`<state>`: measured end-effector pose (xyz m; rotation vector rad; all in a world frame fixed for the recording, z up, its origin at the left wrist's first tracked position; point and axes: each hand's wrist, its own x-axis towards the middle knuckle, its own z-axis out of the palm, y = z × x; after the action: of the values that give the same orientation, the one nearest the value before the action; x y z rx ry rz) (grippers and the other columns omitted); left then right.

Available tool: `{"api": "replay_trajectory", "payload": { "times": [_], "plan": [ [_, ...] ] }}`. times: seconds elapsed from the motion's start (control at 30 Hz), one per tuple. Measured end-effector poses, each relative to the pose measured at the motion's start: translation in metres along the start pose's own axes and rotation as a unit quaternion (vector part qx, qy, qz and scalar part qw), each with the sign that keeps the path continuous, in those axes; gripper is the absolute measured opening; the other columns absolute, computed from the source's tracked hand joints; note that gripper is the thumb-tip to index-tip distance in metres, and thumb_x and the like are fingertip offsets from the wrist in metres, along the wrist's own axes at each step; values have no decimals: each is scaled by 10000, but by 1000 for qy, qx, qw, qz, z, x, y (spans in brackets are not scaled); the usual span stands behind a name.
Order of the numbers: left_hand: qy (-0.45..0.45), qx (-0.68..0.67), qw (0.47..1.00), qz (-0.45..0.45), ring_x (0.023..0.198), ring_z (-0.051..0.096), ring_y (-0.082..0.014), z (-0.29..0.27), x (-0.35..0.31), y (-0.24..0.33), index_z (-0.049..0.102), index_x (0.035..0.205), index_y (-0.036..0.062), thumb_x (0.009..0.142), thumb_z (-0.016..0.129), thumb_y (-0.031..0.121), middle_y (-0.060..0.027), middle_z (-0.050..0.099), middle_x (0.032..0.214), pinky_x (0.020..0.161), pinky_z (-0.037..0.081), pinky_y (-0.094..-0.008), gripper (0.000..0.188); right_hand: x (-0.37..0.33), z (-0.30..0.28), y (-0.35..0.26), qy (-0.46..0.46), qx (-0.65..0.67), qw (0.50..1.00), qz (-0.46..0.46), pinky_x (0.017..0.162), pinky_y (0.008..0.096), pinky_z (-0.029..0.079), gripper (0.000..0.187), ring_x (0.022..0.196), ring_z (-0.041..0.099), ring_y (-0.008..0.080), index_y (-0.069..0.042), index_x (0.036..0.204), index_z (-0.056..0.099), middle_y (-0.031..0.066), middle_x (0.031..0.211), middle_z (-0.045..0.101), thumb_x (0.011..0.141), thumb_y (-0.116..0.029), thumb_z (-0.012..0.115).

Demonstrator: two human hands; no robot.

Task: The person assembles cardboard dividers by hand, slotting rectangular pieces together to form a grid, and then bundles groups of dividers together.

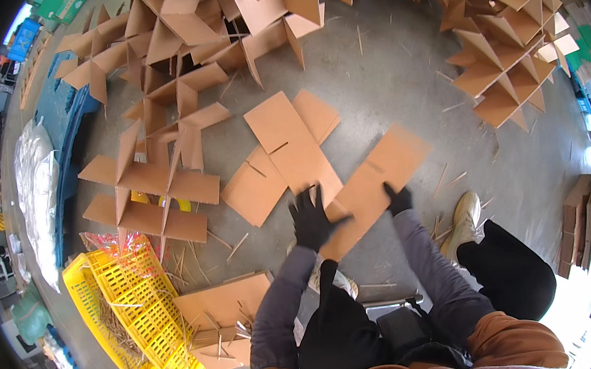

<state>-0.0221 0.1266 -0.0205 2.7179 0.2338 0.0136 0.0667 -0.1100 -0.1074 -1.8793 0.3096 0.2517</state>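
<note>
My left grip [312, 226] is spread wide, palm down, over the near ends of the slotted cardboard pieces. My right grip [399, 201] is at the right edge of the slotted cardboard strip [376, 179]; I cannot tell whether I am pinching it or only touching it. The strip lies slantwise before me, between my two grips, its far end blurred.

Beside it, three loose slotted sheets [293, 145] overlap at angles on the floor [384, 67]. If I drag the strip sideways, I could catch a neighbouring sheet's edge and shift the lot. Pulling hard from one edge might bend the board or tear it at a slot. The assembled cardboard divider [147, 177] stands close on my left, so a wide sweep of my elbow could knock it askew.

Lower left, the yellow plastic crate [145, 294] sits tilted, holding thin brown offcuts [112, 322]; crinkled red-and-clear plastic film [126, 251] hangs about its far end. Its lower depth is hidden from me.
</note>
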Motion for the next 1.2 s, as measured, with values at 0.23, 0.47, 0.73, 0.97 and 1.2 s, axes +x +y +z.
{"api": "replay_trajectory", "payload": {
  "times": [0.23,0.47,0.73,0.97,1.2],
  "plan": [
    [140,1,910,-391,1106,457,-355,13,84,-48,214,1357,-56,539,795,526,-222,376,1287,856,431,-465,1160,8,-74,-82,-29,63,996,62,731,268,494,379,844,615,148,29,1077,588,92,965,653,795,-202,694],
    [196,-195,868,-413,965,549,-289,46,63,-39,366,1272,-8,662,765,340,-157,540,1102,796,454,-407,807,-9,-85,-125,-7,-68,995,-76,709,290,500,357,834,634,174,17,1069,585,107,936,665,803,-204,674],
    [135,-156,968,-143,691,615,-304,-48,94,39,569,1063,70,860,531,207,-105,631,789,585,469,-405,248,-29,-93,-213,18,-111,984,-141,682,368,501,346,831,656,298,-47,1062,558,184,876,658,817,-276,639],
    [28,4,995,95,642,594,-252,14,55,73,534,1092,191,857,493,160,-64,580,748,533,475,-394,241,-16,-67,-207,-141,-338,927,-88,671,496,467,533,778,589,456,-160,1299,340,252,798,622,854,-387,528],
    [13,-12,996,83,787,610,-206,8,46,72,524,1103,178,830,526,145,-31,618,859,588,496,-348,274,-27,-70,-192,-141,-399,904,-53,626,525,453,549,721,597,439,-193,1324,298,236,769,624,853,-364,523]
  ]
}}
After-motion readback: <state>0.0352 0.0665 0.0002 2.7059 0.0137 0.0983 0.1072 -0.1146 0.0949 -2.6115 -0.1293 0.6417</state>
